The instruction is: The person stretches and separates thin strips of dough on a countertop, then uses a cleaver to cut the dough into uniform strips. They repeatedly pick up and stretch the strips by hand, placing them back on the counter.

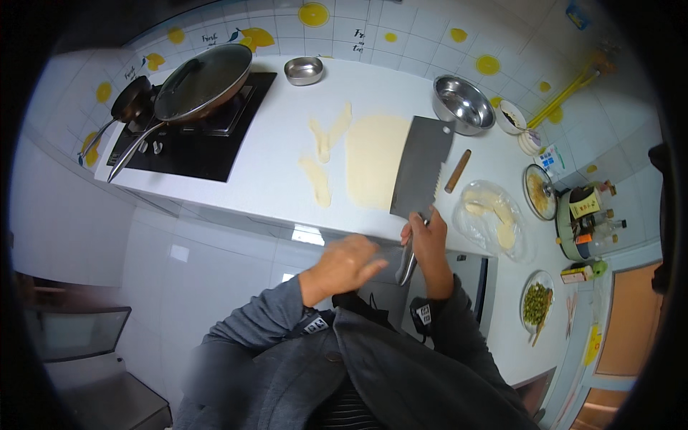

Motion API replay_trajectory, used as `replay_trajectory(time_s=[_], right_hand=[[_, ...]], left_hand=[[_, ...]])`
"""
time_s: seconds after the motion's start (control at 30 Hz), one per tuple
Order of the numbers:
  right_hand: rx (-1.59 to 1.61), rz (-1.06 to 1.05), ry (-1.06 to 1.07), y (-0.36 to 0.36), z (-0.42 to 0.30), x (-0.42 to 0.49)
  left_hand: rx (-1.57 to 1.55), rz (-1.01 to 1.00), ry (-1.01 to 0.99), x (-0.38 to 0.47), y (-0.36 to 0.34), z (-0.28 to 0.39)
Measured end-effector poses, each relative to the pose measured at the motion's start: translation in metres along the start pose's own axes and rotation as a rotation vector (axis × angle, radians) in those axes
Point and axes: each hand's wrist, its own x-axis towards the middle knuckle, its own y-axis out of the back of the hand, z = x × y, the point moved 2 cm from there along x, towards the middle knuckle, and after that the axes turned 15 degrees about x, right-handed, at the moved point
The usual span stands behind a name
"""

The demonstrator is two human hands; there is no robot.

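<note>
My right hand [430, 242] grips the metal handle of a cleaver [422, 166]. Its broad dark blade lies over the right part of a rolled-out dough sheet [373, 161], and a toothed stretch shows on the right edge. My left hand [344, 266], slightly blurred, hovers in front of the counter edge with nothing in it, thumb apart from the bent fingers. Left of the sheet are loose dough strips, one V-shaped [322, 145] and one short [317, 183]. To the blade's right lies a short wooden rolling pin [458, 171], beside a clear plastic bag [492, 217] with dough pieces.
On the left, a lidded wok [204, 86] and a small pan [131, 99] stand on the black cooktop [209, 161]. A small steel bowl [303, 71] and larger steel basin [463, 105] sit behind. Rightward are a glass lid [540, 192], bottle rack [570, 231] and plate of chopped greens [537, 303].
</note>
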Motion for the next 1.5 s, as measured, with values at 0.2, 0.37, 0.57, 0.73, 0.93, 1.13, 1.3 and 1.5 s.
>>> replay_trajectory(time_s=[0.2, 0.37, 0.57, 0.73, 0.93, 1.13, 1.3, 1.5], right_hand=[[-0.478, -0.153, 0.078, -0.032, 0.015, 0.102], [-0.729, -0.229, 0.051, -0.060, 0.032, 0.140], [-0.822, -0.223, 0.031, -0.082, 0.035, 0.151], [-0.897, -0.185, -0.012, -0.093, 0.026, 0.151], [-1.024, -0.174, -0.006, -0.106, 0.023, 0.152], [-1.072, -0.091, -0.096, -0.112, 0.033, 0.149], [-1.043, -0.071, -0.063, -0.118, 0.034, 0.143], [-1.074, -0.143, -0.144, -0.113, 0.006, 0.134]], left_hand=[[0.203, -0.031, 0.409, -0.007, 0.011, -0.081], [0.162, -0.019, 0.478, -0.015, 0.013, -0.127], [0.077, -0.069, 0.452, -0.012, 0.011, -0.173], [-0.039, -0.078, 0.386, -0.001, 0.012, -0.195], [-0.118, -0.097, 0.337, 0.002, 0.013, -0.209], [-0.156, -0.116, 0.328, -0.001, 0.008, -0.215], [-0.156, -0.105, 0.296, -0.004, 0.008, -0.218], [-0.208, -0.177, 0.284, -0.003, 0.009, -0.216]])
